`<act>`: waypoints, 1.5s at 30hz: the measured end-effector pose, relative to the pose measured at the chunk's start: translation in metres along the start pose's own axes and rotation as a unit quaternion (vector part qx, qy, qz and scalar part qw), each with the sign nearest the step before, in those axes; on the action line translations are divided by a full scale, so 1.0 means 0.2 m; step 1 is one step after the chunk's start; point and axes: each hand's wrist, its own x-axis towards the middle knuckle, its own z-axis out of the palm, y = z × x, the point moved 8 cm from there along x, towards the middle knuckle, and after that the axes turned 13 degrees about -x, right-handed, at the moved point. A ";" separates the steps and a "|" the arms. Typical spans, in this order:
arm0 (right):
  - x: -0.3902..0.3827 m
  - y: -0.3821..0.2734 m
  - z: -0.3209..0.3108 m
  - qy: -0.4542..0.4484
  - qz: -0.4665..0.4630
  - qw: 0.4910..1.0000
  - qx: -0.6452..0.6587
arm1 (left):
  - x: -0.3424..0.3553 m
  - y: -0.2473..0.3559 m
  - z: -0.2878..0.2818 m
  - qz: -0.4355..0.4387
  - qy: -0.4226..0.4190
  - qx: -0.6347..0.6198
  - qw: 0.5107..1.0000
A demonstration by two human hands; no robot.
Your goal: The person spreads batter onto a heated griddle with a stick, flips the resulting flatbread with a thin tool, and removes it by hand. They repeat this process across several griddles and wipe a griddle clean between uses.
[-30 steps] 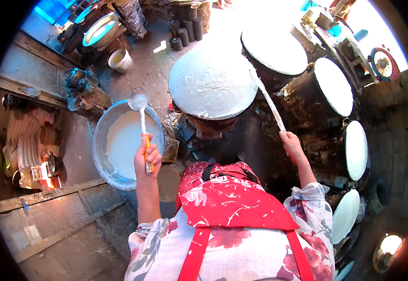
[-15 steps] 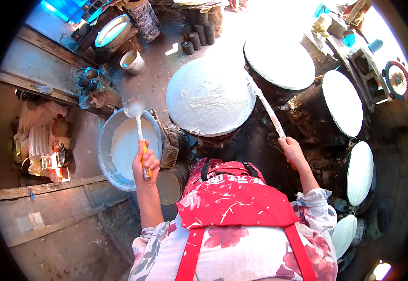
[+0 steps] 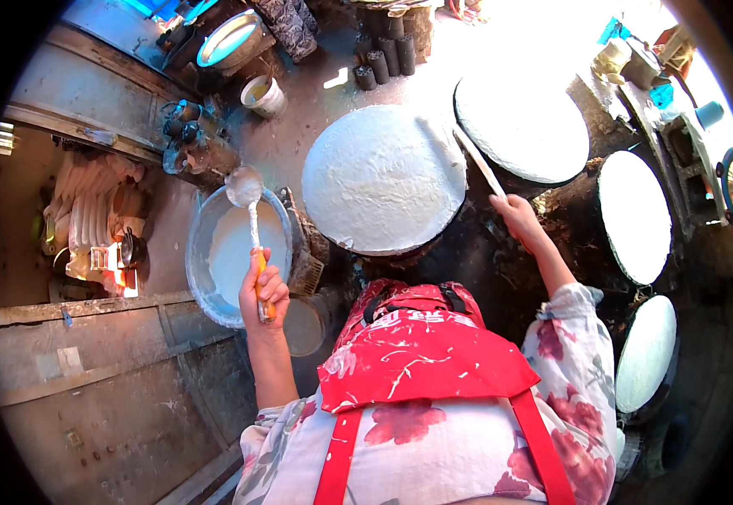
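Note:
My left hand [image 3: 270, 295] is wrapped round the yellow-orange handle of a batter-smeared ladle [image 3: 244, 186]. The ladle's bowl is over the far rim of a blue-grey tub [image 3: 196, 282] that holds white batter [image 3: 233, 255]. On the right, my right hand [image 3: 516, 217] grips a pale, batter-coated stick [image 3: 478, 162]. Its far end reaches the right edge of a large round griddle [image 3: 383, 181], whose top is covered by a white layer. Glare and white batter make the stick's tip hard to make out.
More round, white-covered griddles curve along my right, including one at the far right [image 3: 522, 126] and one beside it [image 3: 634, 217]. A white bucket [image 3: 264, 98] and dark cylinders [image 3: 390, 57] stand beyond. A wooden surface [image 3: 114, 379] lies at lower left.
My right hand and the stick have moved farther away from me, along the griddle's right edge. My left hand still holds the ladle over the tub. The whole view has shifted slightly.

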 end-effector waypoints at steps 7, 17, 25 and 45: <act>0.40 -0.18 0.20 0.063 -0.060 0.989 -0.116 | -0.12 0.05 -0.08 0.051 0.041 -0.007 0.998; 0.45 -0.16 0.19 0.084 0.016 0.984 -0.157 | -0.26 0.12 -0.24 0.081 0.051 -0.052 0.994; 0.35 -0.35 0.30 0.102 -0.045 0.969 -0.218 | -0.28 0.16 -0.29 0.087 0.052 -0.065 0.993; 0.27 -0.87 0.29 0.017 -0.073 0.974 0.214 | -0.35 0.31 -0.41 0.102 0.069 -0.064 0.990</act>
